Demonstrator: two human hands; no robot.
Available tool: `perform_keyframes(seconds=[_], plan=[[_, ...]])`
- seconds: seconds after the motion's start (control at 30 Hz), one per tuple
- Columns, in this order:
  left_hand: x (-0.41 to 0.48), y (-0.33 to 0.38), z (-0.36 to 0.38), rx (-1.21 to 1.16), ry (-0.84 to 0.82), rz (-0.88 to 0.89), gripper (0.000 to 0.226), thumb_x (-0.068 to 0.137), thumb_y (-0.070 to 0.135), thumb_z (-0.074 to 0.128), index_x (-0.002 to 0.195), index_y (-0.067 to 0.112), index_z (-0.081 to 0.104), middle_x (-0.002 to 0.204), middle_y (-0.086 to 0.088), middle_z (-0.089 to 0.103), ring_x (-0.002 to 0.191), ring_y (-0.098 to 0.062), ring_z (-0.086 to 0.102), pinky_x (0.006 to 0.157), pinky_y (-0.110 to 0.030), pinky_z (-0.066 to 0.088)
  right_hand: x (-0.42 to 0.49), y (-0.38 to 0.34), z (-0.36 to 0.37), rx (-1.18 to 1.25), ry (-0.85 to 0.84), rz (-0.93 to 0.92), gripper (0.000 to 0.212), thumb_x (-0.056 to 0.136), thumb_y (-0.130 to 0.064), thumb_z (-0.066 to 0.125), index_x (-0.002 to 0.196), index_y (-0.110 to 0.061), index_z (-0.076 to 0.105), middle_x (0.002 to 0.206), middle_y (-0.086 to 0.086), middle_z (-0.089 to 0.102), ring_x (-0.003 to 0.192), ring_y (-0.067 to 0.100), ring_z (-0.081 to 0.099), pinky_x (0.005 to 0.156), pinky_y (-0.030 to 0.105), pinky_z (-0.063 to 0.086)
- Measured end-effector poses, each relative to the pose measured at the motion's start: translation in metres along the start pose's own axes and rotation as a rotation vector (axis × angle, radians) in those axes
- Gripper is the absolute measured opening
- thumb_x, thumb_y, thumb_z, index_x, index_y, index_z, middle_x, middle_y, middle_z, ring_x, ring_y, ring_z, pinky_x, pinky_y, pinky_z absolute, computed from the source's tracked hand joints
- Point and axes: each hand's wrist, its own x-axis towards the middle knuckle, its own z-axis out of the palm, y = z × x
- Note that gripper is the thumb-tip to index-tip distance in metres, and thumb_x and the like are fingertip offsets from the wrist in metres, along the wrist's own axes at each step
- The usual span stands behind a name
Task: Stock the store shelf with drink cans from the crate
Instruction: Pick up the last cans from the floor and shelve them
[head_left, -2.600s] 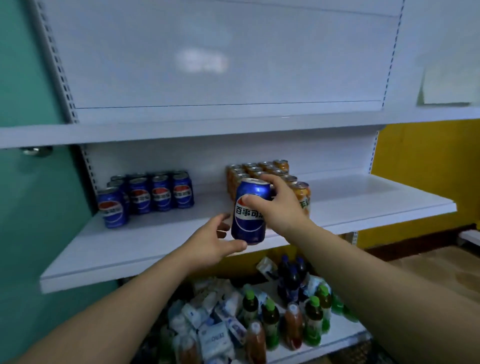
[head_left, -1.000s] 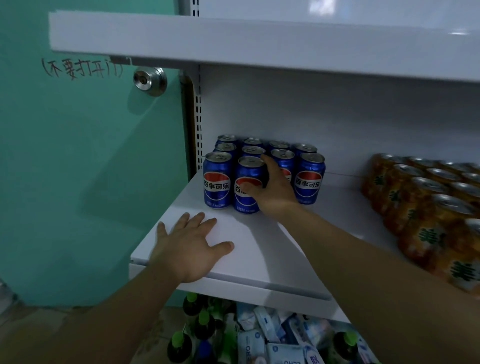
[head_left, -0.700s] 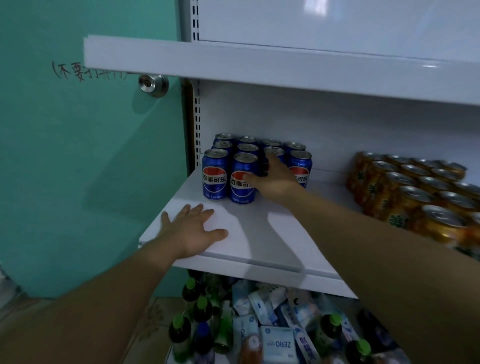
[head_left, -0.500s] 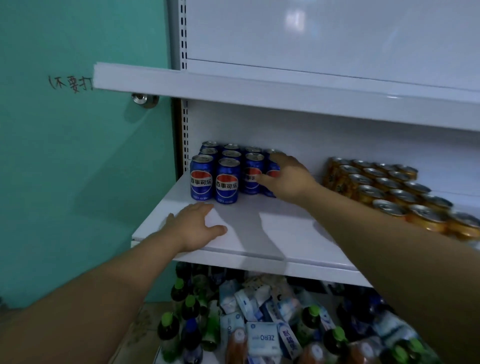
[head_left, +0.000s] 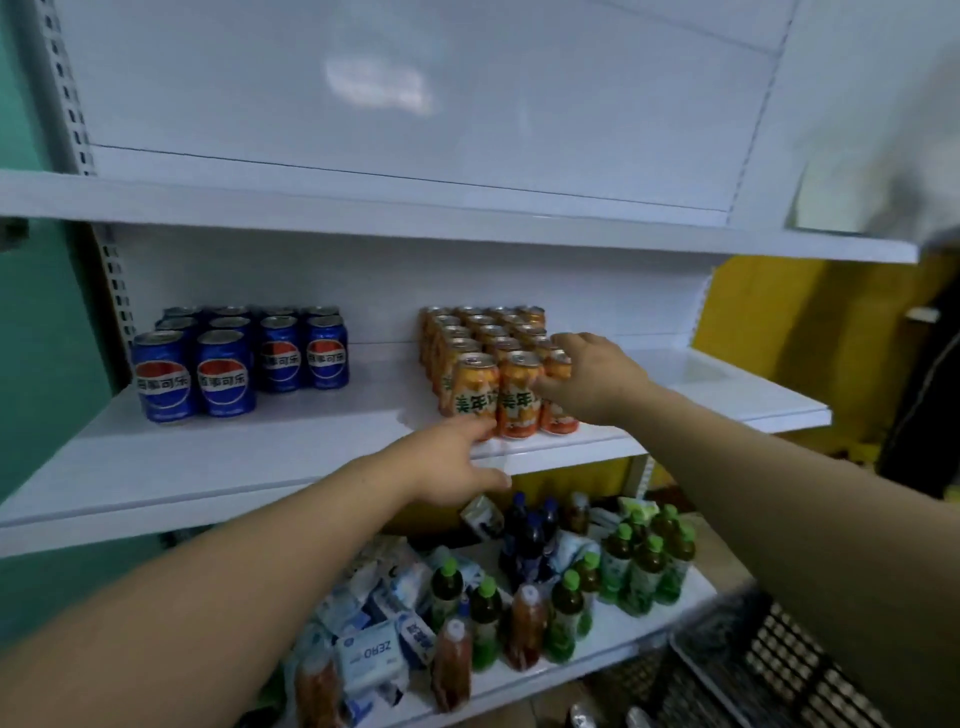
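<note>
Several blue cola cans (head_left: 239, 364) stand in rows at the left of the white middle shelf (head_left: 208, 457). A block of orange drink cans (head_left: 483, 358) stands to their right. My right hand (head_left: 597, 379) wraps round the front right orange can (head_left: 558, 415), thumb across its front. My left hand (head_left: 457, 462) lies flat on the shelf's front edge, fingertips at the base of the front orange cans. Part of the dark crate (head_left: 769, 670) shows at the bottom right; its contents are hidden.
The bottom shelf (head_left: 519, 686) holds green-capped bottles (head_left: 639, 571), dark bottles and tissue packs (head_left: 369, 654). An upper shelf (head_left: 467, 218) overhangs the cans. A teal wall stands on the left and a yellow wall on the right.
My right hand left the blue cans and moved right onto the front orange cans. My left hand slid right along the shelf edge. The view swung right.
</note>
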Motion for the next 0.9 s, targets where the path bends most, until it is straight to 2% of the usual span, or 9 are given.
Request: perform_keyframes(seconds=[0.2,0.37,0.43,0.53,0.63,0.73,0.9], plan=[[0.045,0.080,0.066,0.022,-0.161,0.192,0.082,0.085,0.052,0.061,0.150,0.023,0.022,0.157,0.001,0.023,0.141,-0.019,0.028,0.114,-0.031,0.026,-0.064,0.122,-0.002,-0.043,-0.057,0.276,0.080,0.091,-0.060,0.050,0.153,-0.018,0.022,0.157,0.006,0.025,0.143,0.027,0.025,0.113,0.041,0.028],[0.076,0.117,0.141,0.058,-0.333,0.244,0.083,0.086,0.053,0.060,0.152,0.023,0.018,0.159,0.001,0.016,0.144,-0.019,0.022,0.116,-0.034,0.025,-0.118,0.200,0.029,-0.043,-0.118,0.507,0.080,0.087,-0.064,0.051,0.149,-0.017,0.030,0.153,0.007,0.033,0.138,0.028,0.033,0.110,0.043,0.035],[0.086,0.120,0.172,0.081,-0.415,0.246,0.084,0.087,0.053,0.059,0.152,0.024,0.016,0.160,0.002,0.013,0.145,-0.019,0.019,0.116,-0.035,0.025,-0.136,0.224,0.048,-0.026,-0.177,0.566,0.082,0.087,-0.066,0.050,0.149,-0.018,0.029,0.154,0.007,0.032,0.138,0.028,0.033,0.110,0.044,0.035],[0.104,0.117,0.216,0.098,-0.524,0.232,0.086,0.086,0.054,0.060,0.152,0.023,0.015,0.160,0.001,0.014,0.145,-0.019,0.020,0.116,-0.036,0.026,-0.150,0.255,0.079,0.022,-0.273,0.624,0.083,0.089,-0.064,0.049,0.152,-0.018,0.022,0.157,0.006,0.025,0.140,0.028,0.029,0.111,0.043,0.033],[0.123,0.109,0.253,0.089,-0.606,0.200,0.085,0.088,0.050,0.060,0.152,0.021,0.014,0.160,0.000,0.013,0.145,-0.020,0.021,0.115,-0.035,0.026,-0.152,0.279,0.117,0.078,-0.324,0.667,0.080,0.090,-0.061,0.051,0.152,-0.019,0.022,0.154,0.006,0.029,0.135,0.027,0.037,0.106,0.038,0.039],[0.146,0.096,0.292,0.083,-0.657,0.161,0.086,0.087,0.049,0.061,0.153,0.021,0.013,0.160,-0.001,0.011,0.145,-0.020,0.018,0.116,-0.034,0.023,-0.146,0.295,0.160,0.102,-0.362,0.678,0.076,0.090,-0.057,0.053,0.150,-0.017,0.028,0.150,0.007,0.034,0.133,0.026,0.038,0.104,0.036,0.037],[0.187,0.075,0.364,0.021,-0.746,0.081,0.082,0.086,0.043,0.065,0.151,0.018,0.022,0.157,-0.004,0.022,0.139,-0.023,0.031,0.107,-0.030,0.032,-0.137,0.329,0.258,0.208,-0.523,0.674,0.074,0.092,-0.053,0.053,0.150,-0.016,0.025,0.151,0.011,0.032,0.135,0.030,0.035,0.106,0.038,0.034]])
